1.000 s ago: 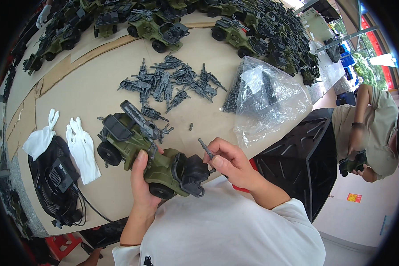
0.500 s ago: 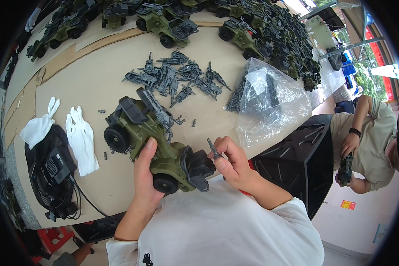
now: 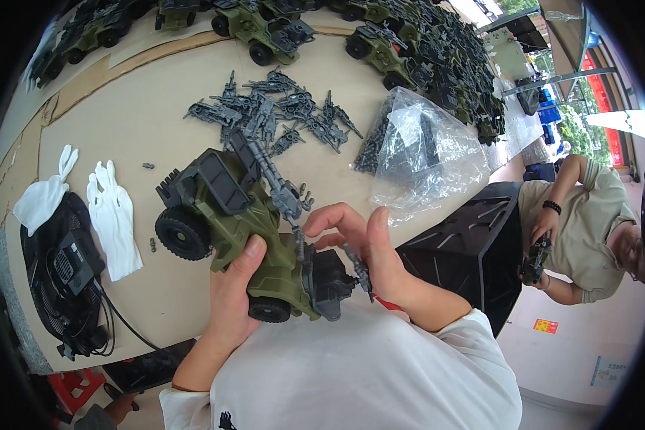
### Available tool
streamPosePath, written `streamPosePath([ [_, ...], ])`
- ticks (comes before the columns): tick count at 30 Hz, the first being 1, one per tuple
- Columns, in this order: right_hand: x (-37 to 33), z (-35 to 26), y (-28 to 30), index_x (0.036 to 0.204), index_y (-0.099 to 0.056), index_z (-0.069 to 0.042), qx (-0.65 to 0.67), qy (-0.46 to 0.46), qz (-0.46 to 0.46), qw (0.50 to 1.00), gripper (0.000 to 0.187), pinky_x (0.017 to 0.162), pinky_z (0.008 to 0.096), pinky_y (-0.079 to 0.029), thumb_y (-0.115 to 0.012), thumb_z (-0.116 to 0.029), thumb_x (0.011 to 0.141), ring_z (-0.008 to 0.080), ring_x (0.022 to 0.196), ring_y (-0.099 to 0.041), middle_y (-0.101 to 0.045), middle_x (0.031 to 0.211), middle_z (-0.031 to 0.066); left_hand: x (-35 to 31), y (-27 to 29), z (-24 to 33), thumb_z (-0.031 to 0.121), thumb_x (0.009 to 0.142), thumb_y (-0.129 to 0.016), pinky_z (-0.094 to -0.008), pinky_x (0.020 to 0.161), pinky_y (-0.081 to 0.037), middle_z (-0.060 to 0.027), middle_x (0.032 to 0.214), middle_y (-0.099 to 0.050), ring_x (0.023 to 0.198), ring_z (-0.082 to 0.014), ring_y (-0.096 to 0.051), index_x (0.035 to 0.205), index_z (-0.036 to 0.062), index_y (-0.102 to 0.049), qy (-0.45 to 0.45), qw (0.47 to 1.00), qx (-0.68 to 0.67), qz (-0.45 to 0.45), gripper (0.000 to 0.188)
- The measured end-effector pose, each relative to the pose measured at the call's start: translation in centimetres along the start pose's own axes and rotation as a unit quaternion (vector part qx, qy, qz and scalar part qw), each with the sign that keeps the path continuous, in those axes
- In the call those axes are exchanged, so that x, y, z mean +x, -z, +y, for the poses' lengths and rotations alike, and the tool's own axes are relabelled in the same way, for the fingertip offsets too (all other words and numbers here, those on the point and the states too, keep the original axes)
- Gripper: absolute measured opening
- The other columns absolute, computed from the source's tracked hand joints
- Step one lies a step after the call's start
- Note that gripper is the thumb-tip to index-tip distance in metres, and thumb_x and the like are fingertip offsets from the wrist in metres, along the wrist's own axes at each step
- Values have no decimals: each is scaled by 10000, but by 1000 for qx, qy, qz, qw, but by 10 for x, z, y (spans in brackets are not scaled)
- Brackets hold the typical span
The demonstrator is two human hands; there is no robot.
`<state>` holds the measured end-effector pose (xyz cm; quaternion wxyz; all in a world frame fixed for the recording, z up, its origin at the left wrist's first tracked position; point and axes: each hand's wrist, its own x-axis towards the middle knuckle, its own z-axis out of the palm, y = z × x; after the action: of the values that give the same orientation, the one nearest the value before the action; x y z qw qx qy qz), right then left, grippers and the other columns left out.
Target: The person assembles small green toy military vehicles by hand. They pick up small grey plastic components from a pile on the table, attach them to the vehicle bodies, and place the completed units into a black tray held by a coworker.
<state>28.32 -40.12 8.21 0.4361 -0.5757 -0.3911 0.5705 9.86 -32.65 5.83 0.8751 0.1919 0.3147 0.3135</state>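
My left hand (image 3: pixel 238 287) is closed round the side of a green and black toy military vehicle (image 3: pixel 229 211), which is tilted above the table. A long grey toy gun (image 3: pixel 283 193) lies along its top. At the vehicle's black front end stands a smaller grey toy gun (image 3: pixel 358 269), seemingly fixed there, close to my right palm. My right hand (image 3: pixel 373 247) is beside it with thumb and fingers apart, the fingertips near the long gun's barrel. Further up the table lies a pile of grey toy guns (image 3: pixel 272 111).
A clear plastic bag (image 3: pixel 430 154) of small dark parts lies at the right, by a black crate (image 3: pixel 473 251). White gloves (image 3: pixel 112 218) and a black mesh bag (image 3: pixel 68 272) lie left. Rows of toy vehicles (image 3: pixel 265 32) fill the back. A co-worker (image 3: pixel 580 222) holds a dark object at right.
The small gun has gone from my right fingertips to the vehicle's front end. My right fingers have spread and moved toward the long gun. The vehicle has turned slightly.
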Motion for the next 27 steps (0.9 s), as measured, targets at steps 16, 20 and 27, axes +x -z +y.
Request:
streamPosePath([
  [16, -16, 5, -10, 1105, -477, -38, 32, 48, -14, 998, 730, 920, 333, -393, -149, -678, 979, 158, 990, -480, -459, 1095, 69, -11, 10, -4, 112, 952, -628, -325, 911, -491, -73, 1166, -624, 1040, -178, -618, 1218, -5, -582, 6, 997, 59, -42, 294],
  [20, -15, 9, -9, 1111, -475, -37, 29, 85, -24, 996, 668, 943, 345, -379, -157, -616, 1009, 167, 1026, -458, -440, 1110, 84, -14, 20, -12, 55, 924, -631, -359, 970, -456, -96, 1202, -609, 1079, -238, -604, 1223, 59, -643, -52, 983, 172, -40, 299],
  [27, -14, 20, -15, 1109, -471, -34, 24, 119, -17, 992, 609, 953, 356, -386, -168, -556, 1034, 177, 1037, -450, -433, 1112, 92, -18, 25, -16, -11, 869, -636, -390, 1000, -430, -126, 1216, -589, 1107, -289, -580, 1225, 103, -671, -55, 980, 188, -27, 375],
])
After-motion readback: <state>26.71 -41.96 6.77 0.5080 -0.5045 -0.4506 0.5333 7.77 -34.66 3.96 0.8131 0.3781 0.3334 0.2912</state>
